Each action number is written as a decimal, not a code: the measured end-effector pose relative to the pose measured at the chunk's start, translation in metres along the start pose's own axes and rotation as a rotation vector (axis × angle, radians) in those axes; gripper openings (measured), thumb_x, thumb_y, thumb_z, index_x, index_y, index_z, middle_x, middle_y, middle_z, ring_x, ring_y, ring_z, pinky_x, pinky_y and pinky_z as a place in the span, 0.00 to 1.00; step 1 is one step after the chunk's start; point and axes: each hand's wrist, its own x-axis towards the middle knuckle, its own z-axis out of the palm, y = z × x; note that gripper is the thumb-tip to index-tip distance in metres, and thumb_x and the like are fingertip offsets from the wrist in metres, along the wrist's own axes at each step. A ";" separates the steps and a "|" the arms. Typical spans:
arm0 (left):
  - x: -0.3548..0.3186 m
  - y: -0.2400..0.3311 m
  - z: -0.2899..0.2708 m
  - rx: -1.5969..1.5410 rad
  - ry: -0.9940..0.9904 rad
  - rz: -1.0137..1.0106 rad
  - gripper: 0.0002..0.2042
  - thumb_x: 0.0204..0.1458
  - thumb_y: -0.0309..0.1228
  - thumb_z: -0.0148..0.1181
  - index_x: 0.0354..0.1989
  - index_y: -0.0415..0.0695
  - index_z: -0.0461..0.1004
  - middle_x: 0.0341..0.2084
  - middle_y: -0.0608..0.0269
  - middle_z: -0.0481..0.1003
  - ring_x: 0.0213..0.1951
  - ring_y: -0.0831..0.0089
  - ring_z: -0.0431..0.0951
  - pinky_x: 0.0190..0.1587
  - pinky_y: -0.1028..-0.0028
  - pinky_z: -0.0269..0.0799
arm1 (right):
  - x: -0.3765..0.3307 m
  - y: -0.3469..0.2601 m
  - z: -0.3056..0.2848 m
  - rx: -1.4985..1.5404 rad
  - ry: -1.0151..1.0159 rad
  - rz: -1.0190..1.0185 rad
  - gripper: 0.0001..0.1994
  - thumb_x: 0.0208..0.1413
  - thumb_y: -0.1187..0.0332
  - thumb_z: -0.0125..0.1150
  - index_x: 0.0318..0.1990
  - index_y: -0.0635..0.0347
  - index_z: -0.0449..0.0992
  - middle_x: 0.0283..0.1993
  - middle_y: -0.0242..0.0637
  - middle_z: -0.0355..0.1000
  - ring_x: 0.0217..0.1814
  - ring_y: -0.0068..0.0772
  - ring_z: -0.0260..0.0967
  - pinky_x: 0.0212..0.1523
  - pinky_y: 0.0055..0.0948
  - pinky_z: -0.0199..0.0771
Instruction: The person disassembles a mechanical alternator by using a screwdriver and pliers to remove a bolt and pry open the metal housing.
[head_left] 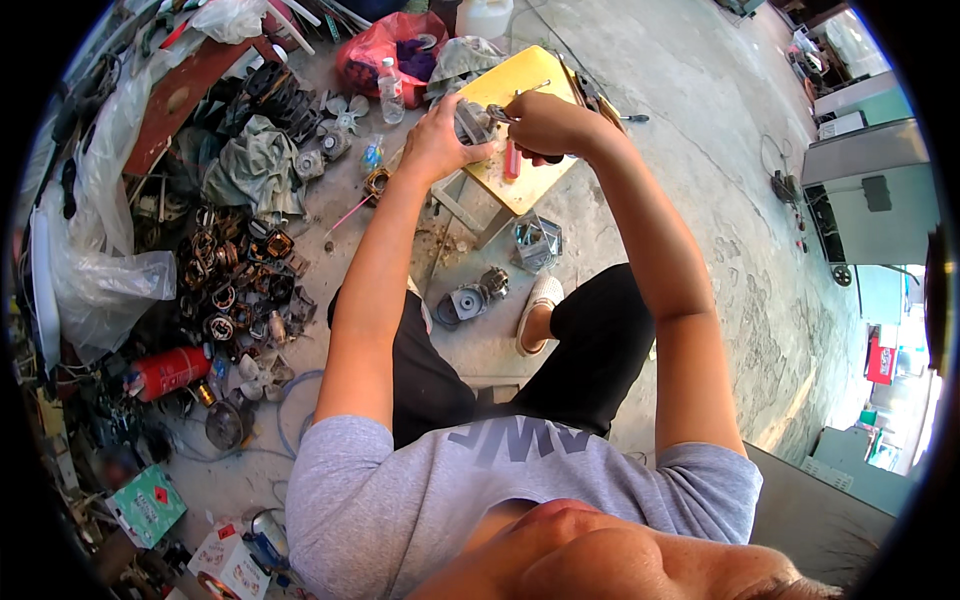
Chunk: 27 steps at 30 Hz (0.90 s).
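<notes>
1. A small grey metal motor part (472, 122) is gripped in the left hand (437, 143), fingers curled closed round it, above the near edge of a low yellow wooden stool (520, 185) in the upper middle of the frame.
2. The right hand (545, 125) is closed round a tool whose red handle (511, 160) hangs below the fist; its metal tip is pressed to the motor part, but the tip's shape cannot be made out.
3. The stool top is largely covered by both hands; only its left corner and lower edge are left bare.
4. Open concrete floor (700, 150) is seen to the right of the stool, up to grey cabinets (870, 190) at the right rim.
5. The left side is crowded by a heap of copper-wound stators (235, 280), a red cylinder (165, 370) and clear plastic bags (110, 290), with little free floor between.
6. A grey round motor housing (465, 300) and a white shoe (540, 300) lie just below the stool.
7. The far left rim is dark and bent; items there are not told apart.
</notes>
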 end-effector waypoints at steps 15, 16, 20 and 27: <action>0.000 -0.001 0.001 -0.023 -0.021 -0.048 0.49 0.33 0.56 0.75 0.63 0.44 0.61 0.53 0.47 0.73 0.54 0.52 0.75 0.56 0.59 0.71 | 0.022 0.042 -0.001 0.312 -0.180 0.112 0.12 0.62 0.67 0.50 0.34 0.68 0.75 0.27 0.38 0.73 0.25 0.25 0.73 0.23 0.24 0.73; 0.000 -0.005 0.001 -0.015 -0.020 -0.054 0.49 0.33 0.57 0.75 0.63 0.44 0.61 0.54 0.47 0.73 0.55 0.52 0.75 0.56 0.60 0.71 | 0.018 0.036 0.004 0.223 -0.147 0.093 0.12 0.62 0.67 0.50 0.36 0.67 0.75 0.26 0.39 0.74 0.26 0.25 0.74 0.23 0.25 0.74; 0.003 -0.002 -0.001 -0.036 -0.064 -0.065 0.48 0.34 0.57 0.73 0.63 0.46 0.61 0.54 0.48 0.73 0.54 0.53 0.75 0.56 0.60 0.70 | 0.001 0.067 0.085 -0.125 0.530 -0.147 0.19 0.60 0.70 0.48 0.58 0.58 0.70 0.27 0.52 0.75 0.32 0.53 0.77 0.33 0.43 0.77; 0.001 0.005 -0.001 0.006 -0.038 -0.067 0.46 0.36 0.55 0.73 0.63 0.49 0.61 0.52 0.48 0.75 0.54 0.51 0.76 0.56 0.60 0.70 | 0.004 0.079 0.153 0.196 0.865 -0.232 0.27 0.61 0.70 0.50 0.69 0.57 0.59 0.39 0.57 0.75 0.39 0.60 0.74 0.41 0.49 0.73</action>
